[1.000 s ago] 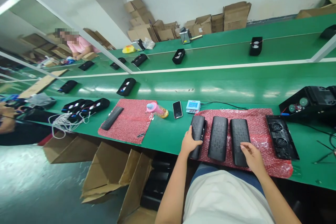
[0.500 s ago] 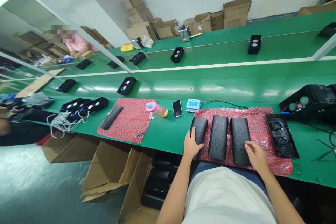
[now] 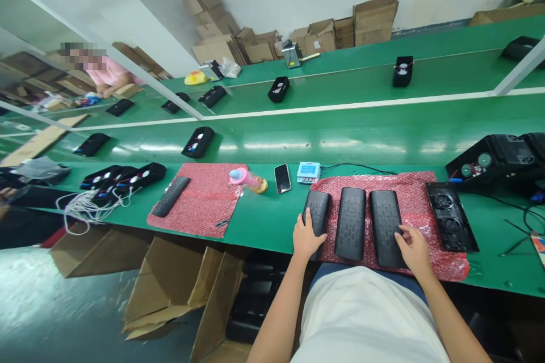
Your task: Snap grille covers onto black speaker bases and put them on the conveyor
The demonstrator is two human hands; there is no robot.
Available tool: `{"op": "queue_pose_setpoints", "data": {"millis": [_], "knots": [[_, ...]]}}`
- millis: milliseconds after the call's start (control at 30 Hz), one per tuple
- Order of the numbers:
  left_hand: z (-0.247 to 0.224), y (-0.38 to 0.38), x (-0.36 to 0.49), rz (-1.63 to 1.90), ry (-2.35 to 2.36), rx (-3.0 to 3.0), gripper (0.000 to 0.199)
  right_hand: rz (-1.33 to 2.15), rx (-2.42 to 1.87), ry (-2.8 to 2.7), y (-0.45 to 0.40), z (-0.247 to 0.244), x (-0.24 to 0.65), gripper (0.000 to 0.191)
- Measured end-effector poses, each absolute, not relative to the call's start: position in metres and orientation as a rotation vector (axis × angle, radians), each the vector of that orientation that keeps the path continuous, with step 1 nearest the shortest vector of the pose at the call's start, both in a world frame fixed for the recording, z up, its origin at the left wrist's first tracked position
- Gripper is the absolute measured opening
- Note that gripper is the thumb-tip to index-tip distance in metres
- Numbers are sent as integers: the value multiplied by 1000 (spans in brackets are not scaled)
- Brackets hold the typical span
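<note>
Three black perforated panels lie side by side on a red bubble-wrap sheet (image 3: 415,184). My left hand (image 3: 307,236) rests with fingers apart on the left panel (image 3: 319,207). The middle panel (image 3: 351,224) is untouched. At the right panel's (image 3: 385,227) right edge is my right hand (image 3: 413,245), its thumb and forefinger close together near the edge; whether they grip it cannot be made out. Further right, a black panel with two round speaker parts (image 3: 451,215) lies on the sheet's edge.
Behind the sheet stand a small blue-screened device (image 3: 309,172) and a phone (image 3: 282,178). A pink bottle (image 3: 249,180) lies left of them. Black speaker housings (image 3: 494,159) are at the right. Open cartons (image 3: 166,278) stand below the bench's left part. A person in pink (image 3: 106,72) is far left.
The view has shifted slightly, so most things appear a little further left. Both hands stay at the same panels, with little visible movement.
</note>
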State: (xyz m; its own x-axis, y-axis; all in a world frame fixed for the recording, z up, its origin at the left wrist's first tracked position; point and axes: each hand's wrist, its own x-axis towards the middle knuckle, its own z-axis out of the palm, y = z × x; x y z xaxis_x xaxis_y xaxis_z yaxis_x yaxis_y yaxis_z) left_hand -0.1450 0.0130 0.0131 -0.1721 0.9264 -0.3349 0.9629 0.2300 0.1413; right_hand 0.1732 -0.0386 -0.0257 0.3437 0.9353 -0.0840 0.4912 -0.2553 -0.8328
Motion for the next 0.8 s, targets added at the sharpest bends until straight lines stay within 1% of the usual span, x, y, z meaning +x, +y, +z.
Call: {"op": "queue_pose_setpoints", "data": {"millis": [67,200,367,500,800], "knots": [[16,14,-141,-167,2181,1741,108,786,-1885,-1205,-36,-35,176,43],[18,16,-135,-177,2218,1717,106,993,-1803,-976,-29,-50,181,51],[13,14,-135,-176,2237,1749,105,1219,-1762,-707,-23,-46,185,59],[8,10,-132,-176,2263,1796,103,1345,-1747,-600,-21,-39,186,59],[8,12,-126,-152,2296,1756,103,1423,-1671,-558,-20,-34,186,54]]}}
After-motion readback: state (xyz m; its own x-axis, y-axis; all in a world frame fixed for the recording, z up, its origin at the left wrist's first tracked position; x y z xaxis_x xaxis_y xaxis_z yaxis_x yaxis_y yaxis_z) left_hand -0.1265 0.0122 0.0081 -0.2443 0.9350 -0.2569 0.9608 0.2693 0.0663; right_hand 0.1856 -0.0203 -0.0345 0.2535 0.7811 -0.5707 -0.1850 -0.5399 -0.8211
